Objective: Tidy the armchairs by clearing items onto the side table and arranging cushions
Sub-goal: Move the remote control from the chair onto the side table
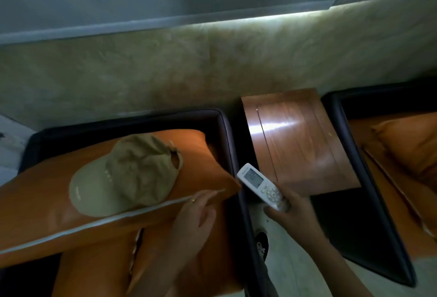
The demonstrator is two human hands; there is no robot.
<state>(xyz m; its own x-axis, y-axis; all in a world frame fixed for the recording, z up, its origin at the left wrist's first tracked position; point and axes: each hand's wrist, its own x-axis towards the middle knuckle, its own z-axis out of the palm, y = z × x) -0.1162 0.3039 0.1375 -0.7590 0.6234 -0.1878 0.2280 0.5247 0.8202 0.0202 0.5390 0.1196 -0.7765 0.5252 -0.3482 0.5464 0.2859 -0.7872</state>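
Note:
An orange cushion [42, 206] with pale piping lies across the left armchair [227, 131]. A beige cap [125, 173] rests on top of it. My left hand [196, 216] touches the cushion's near right corner, fingers spread, holding nothing. My right hand [290, 214] grips a white remote control [260, 185] by its lower end, over the gap beside the armchair's right arm. The wooden side table [298, 140] stands just beyond the remote, between the two armchairs. A second orange cushion [411, 145] leans in the right armchair [340, 116].
A mottled green-beige wall [189, 67] runs behind the chairs and table. Pale floor [290, 270] shows between the armchairs, with a dark shoe [262, 247] on it. A second orange cushion edge [179, 261] lies under my left forearm.

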